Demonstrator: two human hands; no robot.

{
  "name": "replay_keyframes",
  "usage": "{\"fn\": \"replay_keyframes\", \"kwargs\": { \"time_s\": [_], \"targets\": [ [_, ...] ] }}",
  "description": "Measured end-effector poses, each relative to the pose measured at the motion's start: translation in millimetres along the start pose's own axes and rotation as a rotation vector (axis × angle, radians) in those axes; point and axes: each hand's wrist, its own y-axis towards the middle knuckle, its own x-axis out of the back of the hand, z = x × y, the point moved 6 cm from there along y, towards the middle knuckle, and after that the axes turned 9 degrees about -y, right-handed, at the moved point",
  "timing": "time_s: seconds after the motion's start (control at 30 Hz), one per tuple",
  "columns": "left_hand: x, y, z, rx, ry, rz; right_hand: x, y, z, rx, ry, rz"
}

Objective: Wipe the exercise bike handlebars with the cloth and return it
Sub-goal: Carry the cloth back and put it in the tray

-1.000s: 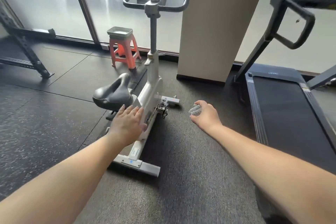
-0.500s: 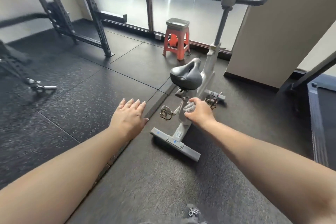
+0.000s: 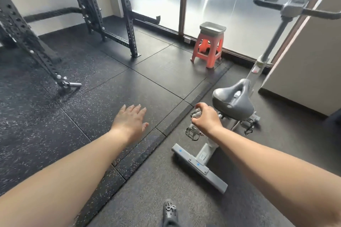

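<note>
The white exercise bike (image 3: 204, 155) stands at the right, its dark saddle (image 3: 233, 101) facing me. Its dark handlebars (image 3: 267, 4) reach across the top right, partly cut off by the frame edge. My right hand (image 3: 206, 119) hangs just left of the saddle, fist closed around a balled grey cloth (image 3: 197, 113). My left hand (image 3: 130, 122) is held out over the floor mats with flat, spread fingers and nothing in it.
An orange plastic stool (image 3: 207, 49) carrying a grey tray (image 3: 213, 28) stands by the frosted window. A black power rack (image 3: 103, 14) fills the left and back. A beige pillar (image 3: 304, 57) rises right of the bike. My dark shoe (image 3: 169, 212) shows at the bottom.
The view has swung left, so the bike now sits at the right and the treadmill is out of sight. My right hand keeps the cloth; my left hand has come off the bike.
</note>
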Motion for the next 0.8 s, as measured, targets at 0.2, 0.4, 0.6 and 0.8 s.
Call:
{"fn": "replay_keyframes", "kwargs": {
  "time_s": [0.2, 0.4, 0.6, 0.8],
  "targets": [
    [19.4, 99.1, 38.9, 0.006, 0.022, -0.003, 5.1, 107.4, 27.7, -0.024, -0.019, -0.008],
    [30.6, 169.7, 82.9, 0.005, 0.046, 0.018, -6.6, 181.6, 57.1, -0.04, -0.027, -0.018],
    [41.0, 262.3, 136.8, -0.049, 0.081, 0.009, -26.9, 259.2, 100.0, -0.056, -0.001, -0.06],
    [65.7, 371.8, 187.3, -0.176, 0.071, 0.006, -41.8, 337.4, 135.4, -0.19, 0.009, -0.07]
  ]
}}
